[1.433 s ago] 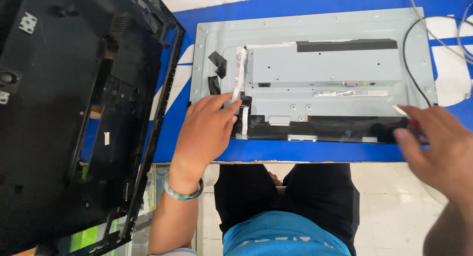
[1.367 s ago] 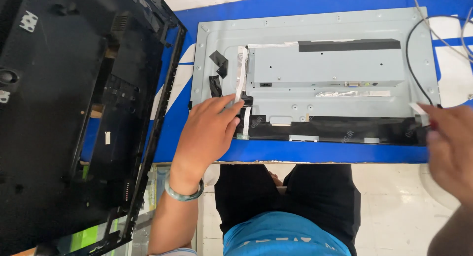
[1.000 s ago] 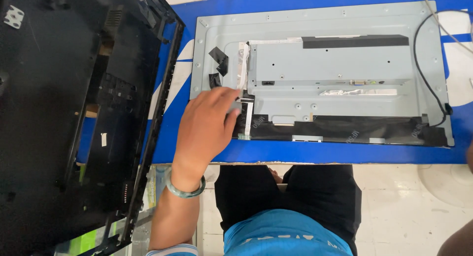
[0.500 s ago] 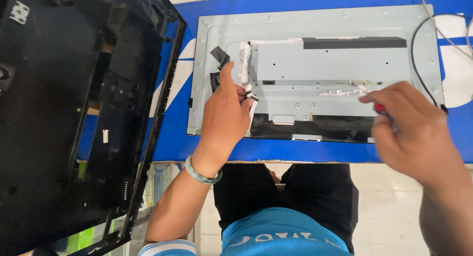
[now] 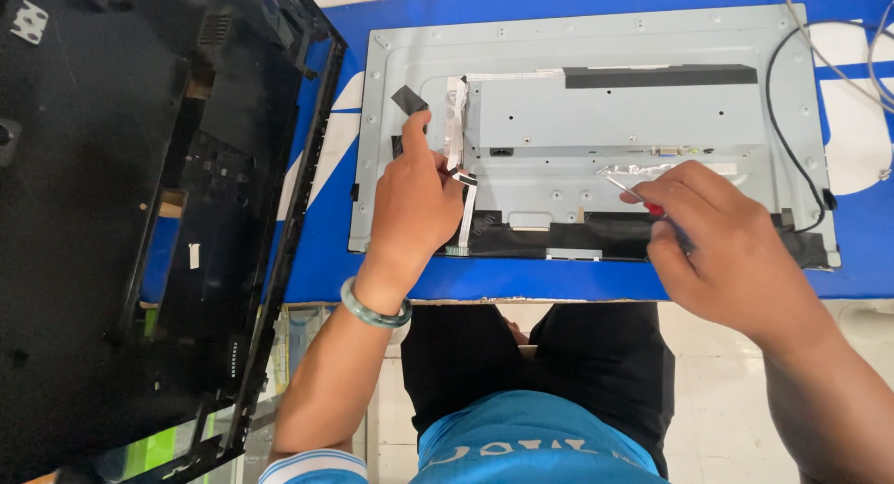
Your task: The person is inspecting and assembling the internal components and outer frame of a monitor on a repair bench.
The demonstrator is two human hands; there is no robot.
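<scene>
A grey metal monitor back panel [image 5: 596,46] lies face down on a blue table [image 5: 577,284]. My left hand [image 5: 414,200] rests on the panel's left side, its fingers pinching a white flat ribbon cable [image 5: 466,204] beside a strip of silver tape [image 5: 454,121]. My right hand [image 5: 722,246] grips a red-handled screwdriver [image 5: 638,197], whose thin shaft points left over the metal shield box [image 5: 615,111] near a foil patch. A green bangle circles my left wrist.
A black plastic monitor rear cover [image 5: 140,214] lies upturned at the left, overhanging the table's front edge. A black cable [image 5: 778,130] loops along the panel's right side; grey wires [image 5: 838,69] trail off at the top right. Tiled floor shows below.
My right hand left the panel's right edge, went out of view, then came back holding the screwdriver over the panel's middle. My left hand shifted up onto the ribbon cable.
</scene>
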